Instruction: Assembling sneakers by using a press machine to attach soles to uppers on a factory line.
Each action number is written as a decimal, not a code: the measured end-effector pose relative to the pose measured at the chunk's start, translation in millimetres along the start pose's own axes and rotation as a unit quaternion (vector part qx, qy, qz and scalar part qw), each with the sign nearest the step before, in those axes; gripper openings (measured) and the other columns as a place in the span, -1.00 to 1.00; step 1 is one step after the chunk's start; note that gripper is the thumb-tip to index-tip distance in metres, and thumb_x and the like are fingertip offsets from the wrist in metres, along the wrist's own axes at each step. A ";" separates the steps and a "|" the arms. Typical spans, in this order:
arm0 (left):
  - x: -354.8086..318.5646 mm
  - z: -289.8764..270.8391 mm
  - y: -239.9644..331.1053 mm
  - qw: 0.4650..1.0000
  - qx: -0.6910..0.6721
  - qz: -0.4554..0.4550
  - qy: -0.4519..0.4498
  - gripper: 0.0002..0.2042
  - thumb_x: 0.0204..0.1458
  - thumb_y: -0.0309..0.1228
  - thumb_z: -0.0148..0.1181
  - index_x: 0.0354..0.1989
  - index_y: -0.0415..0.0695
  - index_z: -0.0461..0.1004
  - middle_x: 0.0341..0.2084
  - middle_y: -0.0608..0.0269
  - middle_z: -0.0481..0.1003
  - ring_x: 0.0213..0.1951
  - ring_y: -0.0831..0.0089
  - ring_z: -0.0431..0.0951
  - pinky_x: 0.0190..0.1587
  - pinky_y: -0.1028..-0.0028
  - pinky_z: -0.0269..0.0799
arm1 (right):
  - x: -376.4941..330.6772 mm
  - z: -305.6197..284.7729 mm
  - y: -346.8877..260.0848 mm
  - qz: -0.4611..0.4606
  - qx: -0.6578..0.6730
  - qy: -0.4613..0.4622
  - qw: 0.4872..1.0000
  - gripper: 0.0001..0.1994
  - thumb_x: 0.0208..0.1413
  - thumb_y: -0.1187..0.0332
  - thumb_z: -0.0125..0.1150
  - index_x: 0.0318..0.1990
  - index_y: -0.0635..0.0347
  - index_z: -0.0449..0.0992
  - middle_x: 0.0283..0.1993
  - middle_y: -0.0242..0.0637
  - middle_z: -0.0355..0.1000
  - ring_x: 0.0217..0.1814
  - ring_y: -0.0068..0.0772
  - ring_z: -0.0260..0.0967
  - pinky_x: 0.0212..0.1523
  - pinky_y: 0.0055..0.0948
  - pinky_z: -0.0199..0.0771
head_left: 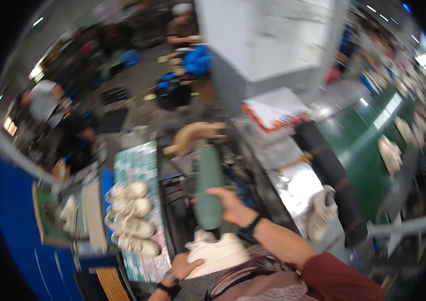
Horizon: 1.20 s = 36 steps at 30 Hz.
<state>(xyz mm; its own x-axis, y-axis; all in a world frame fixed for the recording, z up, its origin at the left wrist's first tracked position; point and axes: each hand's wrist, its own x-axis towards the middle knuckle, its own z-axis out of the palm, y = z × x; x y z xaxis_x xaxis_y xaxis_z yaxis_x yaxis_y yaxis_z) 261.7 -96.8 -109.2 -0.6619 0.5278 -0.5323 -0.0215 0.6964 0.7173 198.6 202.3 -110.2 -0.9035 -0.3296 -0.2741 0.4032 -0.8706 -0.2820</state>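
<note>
A long green shoe last (209,188) stands out in front of me, its broad face up. My right hand (230,205) is wrapped round its right side near the lower end. Below it a cream-white shoe (219,255) lies close to my body. My left hand (185,266) grips the left end of that shoe, thumb on top. The shoe's far edge is right by the lower end of the last; whether they touch is unclear. Motion blurs the picture.
Several cream shoes (136,220) line a teal-patterned board (133,268) at left. A curved tan piece (193,136) lies beyond the last. At right are another shoe (321,213), papers (277,108) and a green conveyor belt (356,145). A person (45,103) works far left.
</note>
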 end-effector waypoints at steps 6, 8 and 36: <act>84.8 64.9 -27.1 0.983 0.083 -0.017 0.165 -0.47 -0.05 -0.02 0.34 -0.33 -0.41 0.60 -0.45 -0.27 0.60 -0.34 -0.15 0.64 -0.29 0.09 0.50 | -98.9 6.5 -17.8 -0.303 -0.387 -0.046 0.870 0.07 -0.08 0.31 0.39 0.51 0.24 -0.24 0.21 -0.06 0.39 0.15 -0.11 0.43 0.21 -0.32 0.37; 135.6 101.4 21.8 0.980 -0.031 0.068 0.183 -0.50 -0.04 -0.07 0.33 -0.38 -0.43 0.57 -0.50 -0.13 0.61 -0.43 -0.10 0.61 -0.37 0.13 0.48 | -174.5 25.4 -40.3 -0.314 -0.453 -0.031 0.834 0.15 -0.17 0.33 0.40 0.52 0.25 -0.31 0.25 -0.02 0.35 0.23 -0.08 0.37 0.24 -0.29 0.32; 301.9 439.8 258.6 0.965 0.037 0.158 -0.207 -0.50 0.11 -0.13 0.24 0.03 -0.31 0.39 -0.11 0.04 0.50 -0.17 0.25 0.51 -0.10 0.31 0.44 | -620.6 -175.5 327.1 -0.451 0.259 0.830 0.200 -0.35 0.10 0.38 0.29 0.34 0.30 0.21 -0.08 -0.19 0.56 -0.18 -0.37 0.52 -0.16 -0.38 0.55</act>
<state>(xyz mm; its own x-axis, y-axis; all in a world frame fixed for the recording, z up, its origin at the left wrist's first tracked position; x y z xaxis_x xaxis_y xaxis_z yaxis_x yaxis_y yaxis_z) 385.9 456.5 -282.1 -0.2709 0.8580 -0.4364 0.1971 0.4932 0.8473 916.8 186.1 -193.7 0.8932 0.2488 -0.3746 -0.2718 -0.3650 -0.8904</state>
